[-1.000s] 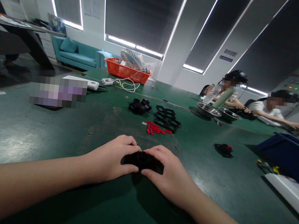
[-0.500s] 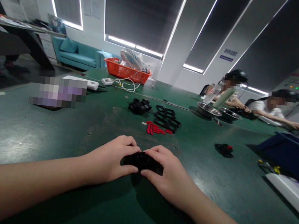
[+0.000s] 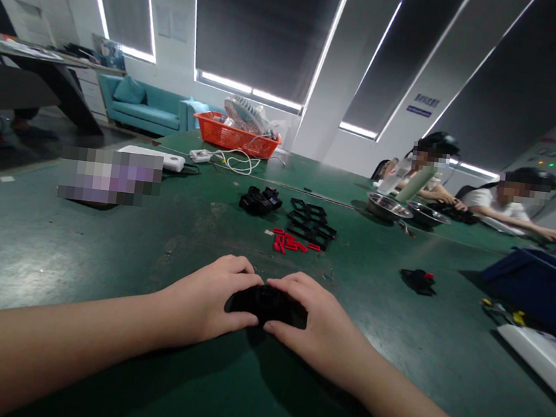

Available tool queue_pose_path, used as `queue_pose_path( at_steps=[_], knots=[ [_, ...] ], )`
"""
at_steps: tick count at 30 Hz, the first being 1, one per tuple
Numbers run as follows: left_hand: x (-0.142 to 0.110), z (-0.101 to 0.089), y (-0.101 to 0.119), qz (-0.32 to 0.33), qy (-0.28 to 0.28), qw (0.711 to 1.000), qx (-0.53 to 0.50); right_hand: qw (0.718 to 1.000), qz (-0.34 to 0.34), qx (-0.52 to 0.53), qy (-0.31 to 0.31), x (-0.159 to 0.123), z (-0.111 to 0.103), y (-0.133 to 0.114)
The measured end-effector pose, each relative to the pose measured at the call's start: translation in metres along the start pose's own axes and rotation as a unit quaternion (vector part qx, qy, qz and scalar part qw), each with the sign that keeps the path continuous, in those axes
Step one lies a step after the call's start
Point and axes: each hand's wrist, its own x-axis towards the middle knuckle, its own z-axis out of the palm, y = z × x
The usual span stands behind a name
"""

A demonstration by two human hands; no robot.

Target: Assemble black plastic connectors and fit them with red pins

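Observation:
Both hands grip one black plastic part [image 3: 267, 304] low over the green table [image 3: 177, 384]. My left hand [image 3: 215, 295] closes on its left end, thumb in front and fingers behind. From the other side my right hand [image 3: 318, 320] holds the right end the same way. The fingertips of both hands nearly meet at the part's middle; its ends are partly covered. Beyond the hands lie several small red clips [image 3: 290, 242], several black rectangular frames [image 3: 311, 220] and a pile of black plastic pieces [image 3: 260, 201].
A black piece with a red bit [image 3: 419, 281] lies at right, near a dark blue bin [image 3: 540, 288]. An orange basket [image 3: 236, 138] stands at the back. Metal bowls [image 3: 389, 208] sit far right, where two people [image 3: 510, 201] work. A pixelated object [image 3: 111, 177] lies at left.
The view has shifted very slightly. Both hands keep their hold on the black plastic part, and the pieces on the table lie as before.

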Motion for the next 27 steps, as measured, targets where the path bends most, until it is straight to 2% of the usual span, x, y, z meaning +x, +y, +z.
queue_pose_path(
  at_steps=[17,27],
  knots=[
    [-0.0028,-0.003,0.0047,0.015,0.006,1.0,-0.016,1.0,-0.019,0.011,0.012,-0.0014,0.0015,-0.0001],
    [-0.0023,-0.0039,0.0066,0.009,-0.004,1.0,-0.018,1.0,-0.002,0.008,0.019,-0.0012,0.0012,-0.0021]
  ],
)
